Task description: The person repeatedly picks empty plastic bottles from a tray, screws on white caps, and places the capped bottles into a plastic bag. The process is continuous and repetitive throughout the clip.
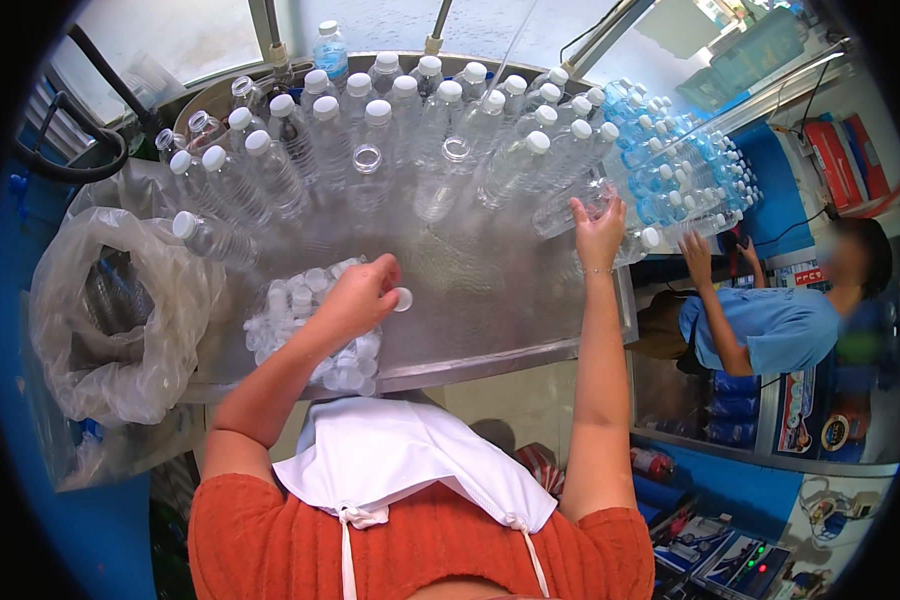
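Observation:
My left hand (368,290) is closed over the pile of white caps (300,296), with a single white bottle cap (402,299) at its fingertips. Across the metal table, my right hand (600,232) is closed round a clear plastic bottle (562,210), tilted over to the left. A bottle with a white cap (642,243) lies beside that wrist. Toward the middle stand two clear bottles with bare necks, one open bottle (367,180) to the left and another open bottle (444,185) nearer the centre. Several capped bottles (378,130) are crowded behind them.
A large clear plastic bag (55,330) gapes at the left of the metal table (490,310). Blue-tinted capped bottles (660,170) are massed at the far right. Another person in a blue shirt (770,325) stands to the right, hands raised near those bottles.

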### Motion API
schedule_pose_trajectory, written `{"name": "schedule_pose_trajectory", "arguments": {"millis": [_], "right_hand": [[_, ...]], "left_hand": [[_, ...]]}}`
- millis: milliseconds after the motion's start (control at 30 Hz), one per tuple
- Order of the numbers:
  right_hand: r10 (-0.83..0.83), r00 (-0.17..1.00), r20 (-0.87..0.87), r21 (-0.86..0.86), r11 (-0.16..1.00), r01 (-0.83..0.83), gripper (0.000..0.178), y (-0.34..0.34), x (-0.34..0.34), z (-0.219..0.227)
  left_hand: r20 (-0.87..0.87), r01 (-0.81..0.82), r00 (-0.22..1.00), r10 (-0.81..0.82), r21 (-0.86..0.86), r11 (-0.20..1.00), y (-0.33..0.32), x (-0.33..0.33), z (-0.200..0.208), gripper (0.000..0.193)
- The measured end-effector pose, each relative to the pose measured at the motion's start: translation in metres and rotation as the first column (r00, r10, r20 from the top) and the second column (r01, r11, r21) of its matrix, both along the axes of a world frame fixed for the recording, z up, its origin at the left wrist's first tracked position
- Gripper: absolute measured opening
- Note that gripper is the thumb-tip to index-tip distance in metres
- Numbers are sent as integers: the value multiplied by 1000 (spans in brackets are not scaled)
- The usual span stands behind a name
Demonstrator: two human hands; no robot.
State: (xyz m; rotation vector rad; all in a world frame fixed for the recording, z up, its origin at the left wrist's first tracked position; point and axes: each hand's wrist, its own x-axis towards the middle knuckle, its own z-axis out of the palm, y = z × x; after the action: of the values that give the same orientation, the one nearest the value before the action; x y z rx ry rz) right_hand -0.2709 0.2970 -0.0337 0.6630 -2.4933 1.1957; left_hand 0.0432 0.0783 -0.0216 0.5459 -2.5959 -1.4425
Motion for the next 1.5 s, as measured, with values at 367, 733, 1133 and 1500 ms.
{"name": "schedule_pose_trajectory", "arguments": {"millis": [367,733,1133,1500], "right_hand": [[513,765,390,-324,854,-408,28,-38,152,-34],[476,620,624,-395,876,-275,21,-110,68,-54],[753,-106,649,-760,640,-108,35,-155,46,-26],[387,916,-104,356,874,-329,37,-102,108,49]], "left_hand": [[-184,-54,974,131,376,925,40,-68,-29,20],[-430,-414,823,371,-8,910,8,-139,-52,71],[-317,-383,872,373,33,923,23,-65,-40,71],[-438,-387,832,341,-17,922,3,-143,-67,74]]}}
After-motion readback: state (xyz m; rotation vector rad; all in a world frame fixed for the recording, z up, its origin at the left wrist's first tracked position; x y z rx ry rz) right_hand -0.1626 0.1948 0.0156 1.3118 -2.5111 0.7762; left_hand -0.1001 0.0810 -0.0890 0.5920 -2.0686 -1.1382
